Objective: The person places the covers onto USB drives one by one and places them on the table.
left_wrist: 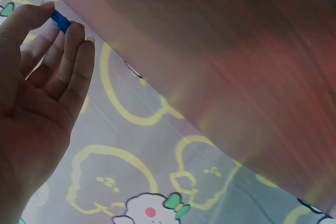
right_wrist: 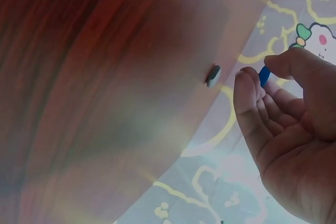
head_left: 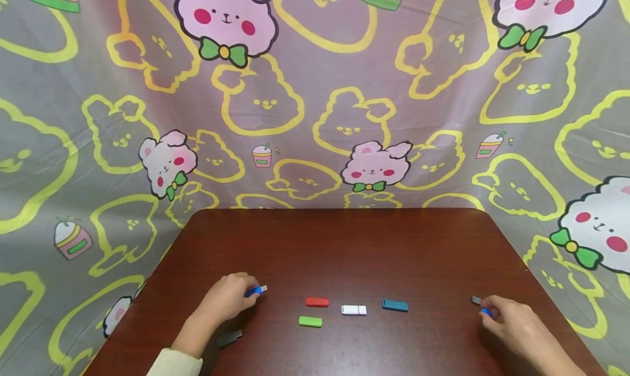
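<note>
My left hand pinches a blue USB flash drive between thumb and fingertips, its metal plug bare and pointing right. In the left wrist view only the blue body shows between the fingers. At the table's right side my right hand pinches a small blue piece, mostly hidden by the fingers, so its kind is unclear. Just beyond those fingertips a small grey object lies on the table. A dark grey USB flash drive lies beside my left forearm.
Between the hands, a red stick, a green stick, a white USB flash drive and a dark teal stick lie apart on the brown table. A patterned cloth hangs round the table's back and sides.
</note>
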Demonstrator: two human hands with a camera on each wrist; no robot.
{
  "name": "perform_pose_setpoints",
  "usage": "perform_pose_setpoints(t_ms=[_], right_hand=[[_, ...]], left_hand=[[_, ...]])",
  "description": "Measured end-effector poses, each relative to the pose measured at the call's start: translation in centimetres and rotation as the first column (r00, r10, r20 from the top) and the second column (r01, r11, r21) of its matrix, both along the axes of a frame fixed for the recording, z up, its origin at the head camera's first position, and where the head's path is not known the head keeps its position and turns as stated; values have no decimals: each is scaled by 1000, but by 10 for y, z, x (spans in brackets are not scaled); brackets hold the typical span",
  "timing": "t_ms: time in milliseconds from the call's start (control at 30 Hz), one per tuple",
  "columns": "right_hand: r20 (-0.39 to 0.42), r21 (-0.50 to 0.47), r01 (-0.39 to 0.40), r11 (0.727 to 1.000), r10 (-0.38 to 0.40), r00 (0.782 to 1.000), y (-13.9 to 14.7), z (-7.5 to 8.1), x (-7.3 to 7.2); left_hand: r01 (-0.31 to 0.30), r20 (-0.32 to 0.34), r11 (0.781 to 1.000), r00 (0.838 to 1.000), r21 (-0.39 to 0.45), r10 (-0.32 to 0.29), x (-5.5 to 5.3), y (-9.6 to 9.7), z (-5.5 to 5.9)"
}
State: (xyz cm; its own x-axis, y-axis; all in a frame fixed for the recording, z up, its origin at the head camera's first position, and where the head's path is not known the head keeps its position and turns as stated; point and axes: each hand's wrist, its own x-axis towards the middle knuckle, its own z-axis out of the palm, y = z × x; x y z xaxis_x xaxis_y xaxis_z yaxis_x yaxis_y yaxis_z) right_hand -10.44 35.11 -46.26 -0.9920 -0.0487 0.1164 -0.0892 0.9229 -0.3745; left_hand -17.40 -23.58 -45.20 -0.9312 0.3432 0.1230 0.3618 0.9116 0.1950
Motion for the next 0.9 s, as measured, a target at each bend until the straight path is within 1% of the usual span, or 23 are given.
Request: perform_pose_setpoints(t_ms=[67, 233, 333, 433, 633, 800, 900], right_hand=[[13, -12, -6, 1000, 6, 1000, -3, 1, 0], [-23, -25, -31, 999, 30, 999, -8, 1, 1], [6, -30, -32, 999, 33, 999, -11, 3, -1], [18, -38, -36, 999, 37, 999, -15, 4, -2], [-65, -59, -68, 996, 64, 996, -27, 1, -1], [-76, -76, -85, 993, 79, 994, -33, 0, -1], [-103, -82, -101, 991, 93, 990, -38, -1, -1]], left_hand=[[47, -26, 999, 999, 3, -47, 0, 5, 1], [152, -93, 988, 985, 31, -148, 2, 14, 5], [191, -124, 981, 975, 37, -185, 2, 19, 6], [217, -140, 975, 968, 36, -210, 3, 25, 6], [246, -135, 969, 962, 40, -238, 6, 37, 6], [273, -130, 960, 956, 56, -265, 8, 48, 2], [281, -127, 957, 954, 69, -271, 9, 54, 0]])
